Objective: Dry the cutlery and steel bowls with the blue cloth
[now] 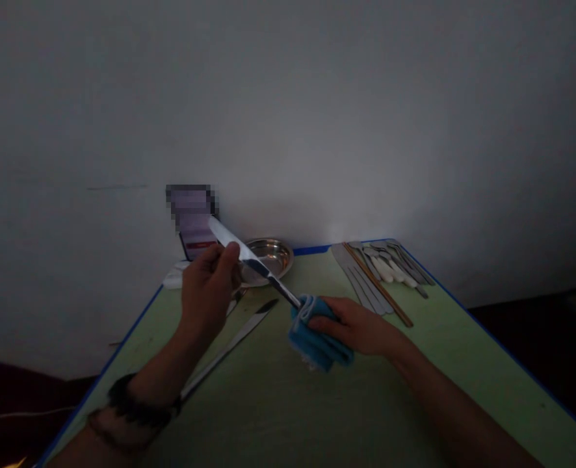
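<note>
My left hand (pixel 207 289) pinches the blade of a shiny table knife (pixel 256 263), holding it aslant above the table. The knife's handle end runs down to the right into a folded blue cloth (pixel 320 331). My right hand (pixel 356 325) grips this cloth around the handle, so the tip of the handle is hidden. Beneath my left forearm another table knife (pixel 236 341) lies on the table, partly covered by the arm. A round metal bowl (pixel 288 260) stands behind the held knife.
Against the wall leans a phone (pixel 195 227), its screen blurred, beside a white item (pixel 173 275). Several flat metal knives (pixel 359 283), brown chopsticks (pixel 380 286), white-handled cutlery (pixel 398 272) and forks (pixel 409 260) lie at the back right of the green table (pixel 439 364).
</note>
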Demonstrator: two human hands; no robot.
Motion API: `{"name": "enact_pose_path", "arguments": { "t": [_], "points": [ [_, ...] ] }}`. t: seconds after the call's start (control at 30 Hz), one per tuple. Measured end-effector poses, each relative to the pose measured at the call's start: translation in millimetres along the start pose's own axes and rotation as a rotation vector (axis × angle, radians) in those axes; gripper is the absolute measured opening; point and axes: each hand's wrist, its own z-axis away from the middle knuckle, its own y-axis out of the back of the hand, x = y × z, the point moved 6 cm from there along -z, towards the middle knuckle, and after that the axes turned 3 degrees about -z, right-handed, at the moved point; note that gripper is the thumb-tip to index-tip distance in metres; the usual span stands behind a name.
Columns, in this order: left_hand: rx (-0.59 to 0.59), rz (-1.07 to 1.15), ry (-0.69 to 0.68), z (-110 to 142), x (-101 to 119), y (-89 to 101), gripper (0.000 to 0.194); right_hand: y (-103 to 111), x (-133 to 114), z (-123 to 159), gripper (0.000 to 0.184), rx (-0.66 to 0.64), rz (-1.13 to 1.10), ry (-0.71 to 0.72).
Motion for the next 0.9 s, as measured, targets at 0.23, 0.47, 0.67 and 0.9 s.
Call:
{"name": "enact_pose_path", "arguments": {
  "t": [0.23,0.47,0.67,0.9],
  "points": [
    [-0.027,0.187,0.064,-8,-5,-1.5,0.022,4,8,0,0.028,0.085,0.098,-0.014],
    [-0.398,0.235,0.184,39,-23,-47.7,0.024,3,7,-2,0.028,0.124,0.152,-0.050],
    [-0.431,0.110,0.218,38,-21,-53.1,0.017,38,21,12,0.031,0.108,0.107,-0.135],
    [-0.843,-0.052,0.317,57,-34,-121.0,0.021,137,78,77,0.043,0.761,-0.239,-0.312]
  ]
}}
